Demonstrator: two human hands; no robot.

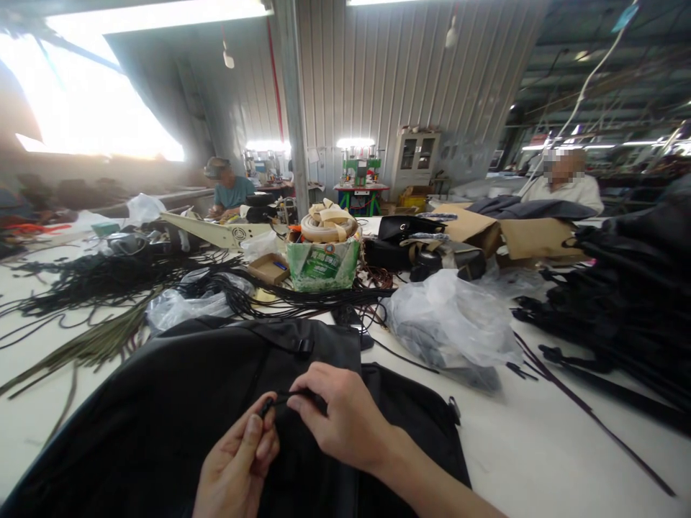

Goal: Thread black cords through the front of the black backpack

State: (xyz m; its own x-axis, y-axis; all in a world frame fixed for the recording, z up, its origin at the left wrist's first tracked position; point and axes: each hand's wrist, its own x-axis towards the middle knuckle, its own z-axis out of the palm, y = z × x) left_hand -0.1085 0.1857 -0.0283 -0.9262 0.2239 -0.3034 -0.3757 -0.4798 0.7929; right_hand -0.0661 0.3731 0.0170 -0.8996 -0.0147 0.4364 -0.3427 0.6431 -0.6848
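A large black bag [178, 403] lies on the white table in front of me, with a strap and buckle [303, 347] on its upper part. Over it, my left hand [242, 453] pinches a small black cord lock [266, 407] between thumb and fingers. Just to the right, my right hand [340, 410] grips a thin black cord [283, 397] that runs across to the cord lock. Whether the cord passes through the lock is too small to tell.
Bundles of black cord [108, 270] and olive cord [102, 338] spread at left. Behind the bag stand a green and white box [324, 265] holding rolled webbing [329, 221] and a clear plastic bag [450, 316]. Black goods [637, 288] pile up at right. Two people sit farther back.
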